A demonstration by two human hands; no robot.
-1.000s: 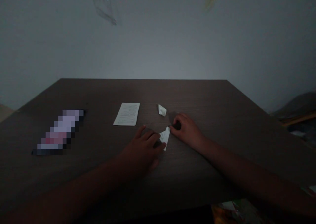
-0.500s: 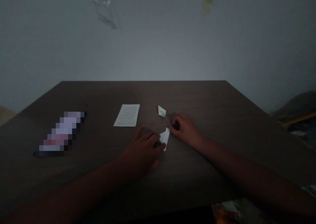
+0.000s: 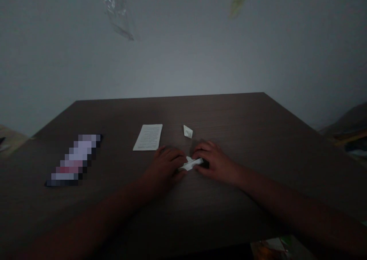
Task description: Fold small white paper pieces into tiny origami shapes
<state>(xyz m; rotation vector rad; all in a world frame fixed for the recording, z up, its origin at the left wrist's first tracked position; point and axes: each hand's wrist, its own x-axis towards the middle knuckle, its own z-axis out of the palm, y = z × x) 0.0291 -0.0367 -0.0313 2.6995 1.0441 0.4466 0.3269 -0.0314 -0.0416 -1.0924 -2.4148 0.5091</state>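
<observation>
Low over the dark wooden table, a small folded piece of white paper lies crosswise between my hands. My left hand grips its left end, the thumb below and the fingers above. At the other end, my right hand has its thumb and fingers curled around the paper. Fingers cover both ends, so the full folded shape is hidden. Just beyond the hands stands a small folded paper piece, pointed in outline. A stack of printed sheets rests near my left fingertips.
On the left of the table lies a phone, its screen blurred into blocks. A pale wall rises behind the far edge, with a clear plastic piece on it. Colourful items show below the near edge.
The paper has turned from upright to crosswise. My right hand has come nearer and now takes its right end, while my left hand keeps hold of the left. The view has shifted slightly.
</observation>
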